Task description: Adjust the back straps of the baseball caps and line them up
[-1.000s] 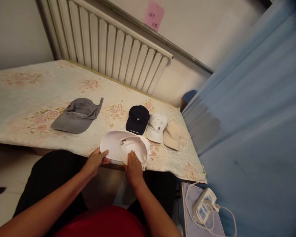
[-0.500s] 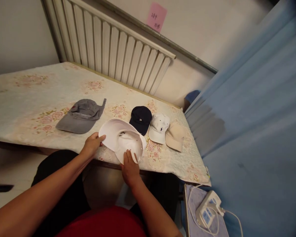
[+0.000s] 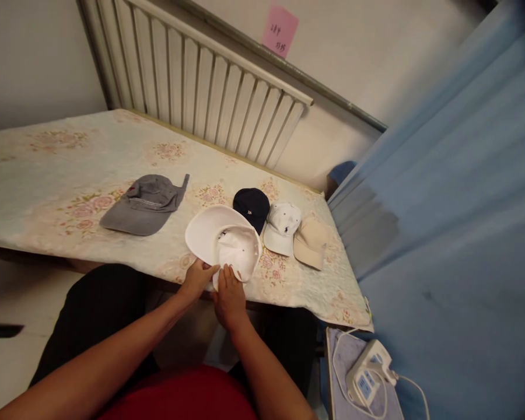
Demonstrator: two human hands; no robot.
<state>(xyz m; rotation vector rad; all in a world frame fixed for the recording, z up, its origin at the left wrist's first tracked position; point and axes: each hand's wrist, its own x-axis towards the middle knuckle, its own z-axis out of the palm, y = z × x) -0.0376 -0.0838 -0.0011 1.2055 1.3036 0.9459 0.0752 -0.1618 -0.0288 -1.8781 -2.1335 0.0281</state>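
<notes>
A white baseball cap (image 3: 238, 248) lies tipped over at the near edge of the bed, its inside facing me and its brim pointing left. My left hand (image 3: 198, 277) pinches the cap's near rim where brim and crown meet. Close beside it, my right hand (image 3: 230, 297) grips the near side of the crown, fingers over the edge and thumb hidden. Just beyond stands a navy cap (image 3: 250, 204), partly covered by the white one. A pale cap with a small dark logo (image 3: 282, 224) and a beige cap (image 3: 310, 242) sit to its right. Off to the left rests a grey cap (image 3: 145, 204), its strap sticking out.
The bed has a floral cover (image 3: 61, 169) and backs onto a white radiator (image 3: 201, 81). A blue curtain (image 3: 441, 233) hangs at the right. Below it, a power strip (image 3: 370, 373) with cables lies on a small stand. A pink note (image 3: 280, 30) is on the wall.
My left hand has slid from the brim's left tip to the cap's near rim, next to my right hand. The white cap has turned slightly, its brim shifting right and away from me.
</notes>
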